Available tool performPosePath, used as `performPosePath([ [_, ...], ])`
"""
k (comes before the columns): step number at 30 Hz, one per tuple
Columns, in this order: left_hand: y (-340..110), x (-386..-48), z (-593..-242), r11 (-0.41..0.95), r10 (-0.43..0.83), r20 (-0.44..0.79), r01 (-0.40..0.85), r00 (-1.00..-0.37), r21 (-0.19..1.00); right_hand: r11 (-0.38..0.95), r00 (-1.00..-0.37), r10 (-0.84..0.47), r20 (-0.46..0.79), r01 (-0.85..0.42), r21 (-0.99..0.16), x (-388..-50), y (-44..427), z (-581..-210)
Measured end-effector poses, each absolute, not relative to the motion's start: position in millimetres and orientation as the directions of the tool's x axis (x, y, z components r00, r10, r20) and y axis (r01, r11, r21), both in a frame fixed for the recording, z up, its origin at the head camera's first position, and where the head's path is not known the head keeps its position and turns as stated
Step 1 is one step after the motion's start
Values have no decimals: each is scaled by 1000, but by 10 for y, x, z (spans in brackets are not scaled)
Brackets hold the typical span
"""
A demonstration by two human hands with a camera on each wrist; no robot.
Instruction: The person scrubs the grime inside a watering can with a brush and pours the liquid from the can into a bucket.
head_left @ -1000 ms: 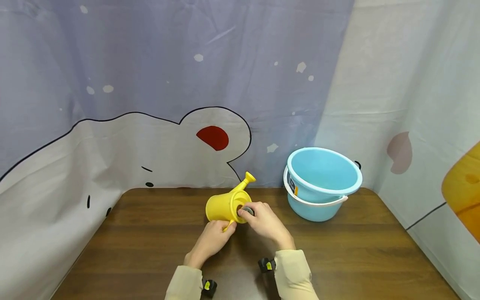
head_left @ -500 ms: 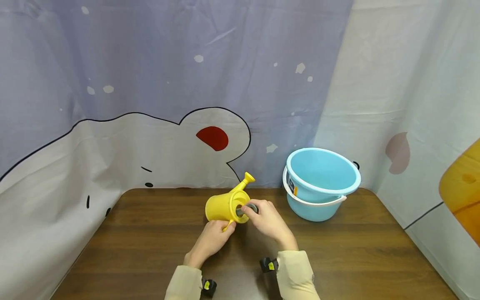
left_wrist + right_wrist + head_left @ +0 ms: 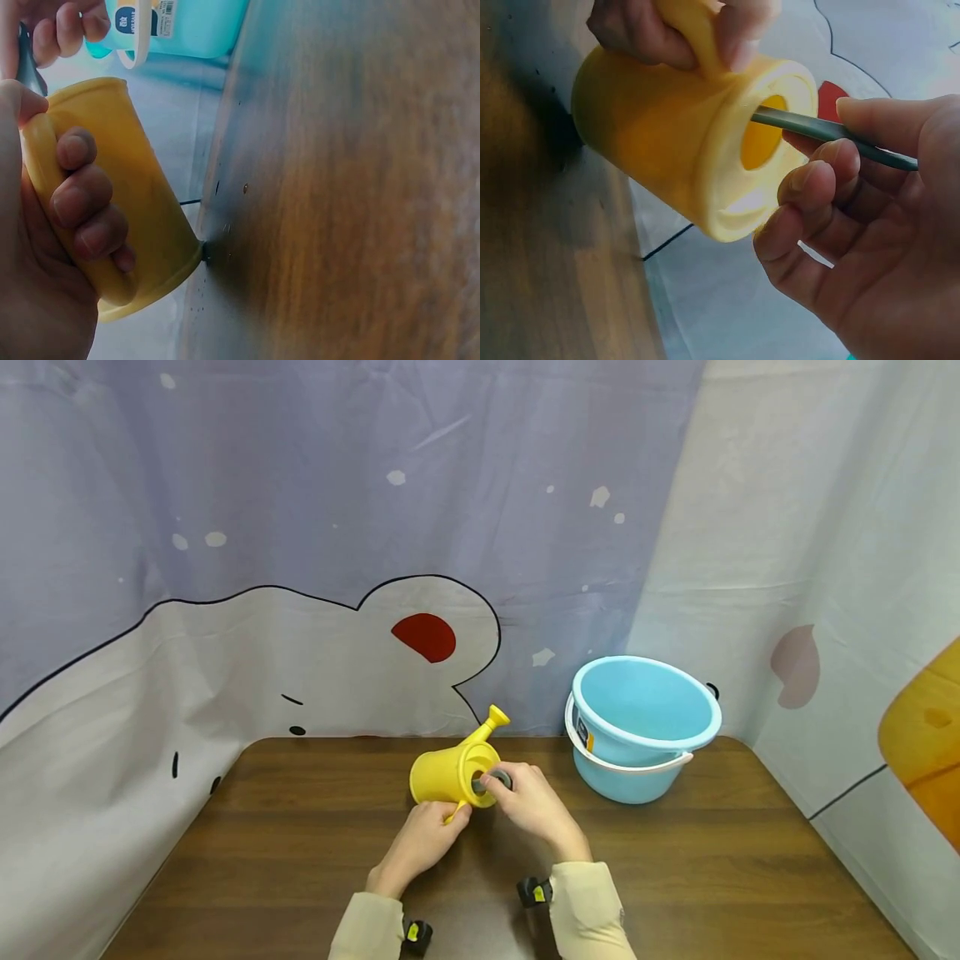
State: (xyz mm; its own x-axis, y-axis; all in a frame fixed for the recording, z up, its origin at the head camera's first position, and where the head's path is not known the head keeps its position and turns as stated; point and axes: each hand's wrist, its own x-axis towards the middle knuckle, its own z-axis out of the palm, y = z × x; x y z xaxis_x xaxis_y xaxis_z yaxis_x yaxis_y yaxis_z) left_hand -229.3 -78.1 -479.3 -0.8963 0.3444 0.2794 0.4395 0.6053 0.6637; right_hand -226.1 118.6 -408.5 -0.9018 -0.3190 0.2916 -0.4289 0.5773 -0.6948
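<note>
A yellow watering can is held tipped over at the table's middle, its spout pointing up and back. My left hand grips the can's handle, fingers wrapped round it in the left wrist view. Between the thumb and fingers of my right hand is a slim dark grey-green handle with a broad rounded end. The handle's far part goes through the can's round opening and is hidden inside, so its kind cannot be told. The can's lower base edge is at or very near the tabletop.
A light blue bucket with a white carrying handle stands at the back right of the wooden table. Small drops lie on the wood near the can. A printed curtain hangs behind.
My right hand has shifted slightly right, then slightly back left, with the dark handle moving a little out of the can and in again. The left hand and watering can stay nearly still.
</note>
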Motion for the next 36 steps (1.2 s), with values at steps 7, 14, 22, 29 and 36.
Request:
performPosePath([
  [7, -777, -2297, -4797, 606, 348, 276, 440, -896, 663, 554, -907, -323, 269, -412, -723, -2309, 1162, -4189],
  [14, -780, -2296, -4787, 617, 343, 287, 445, -894, 649, 561, -905, -329, 267, -416, -716, -2300, 1143, -4160],
  [22, -787, -2287, -4790, 605, 346, 292, 449, -892, 658, 534, -906, -335, 258, -408, -740, -2239, 1206, -4047],
  [29, -790, -2290, -4787, 602, 346, 289, 447, -893, 662, 531, -914, -328, 239, -388, -754, -2222, 1270, -3982],
  [36, -788, -2290, -4783, 600, 346, 288, 446, -893, 664, 535, -921, -289, 261, -382, -754, -2214, 1326, -3944],
])
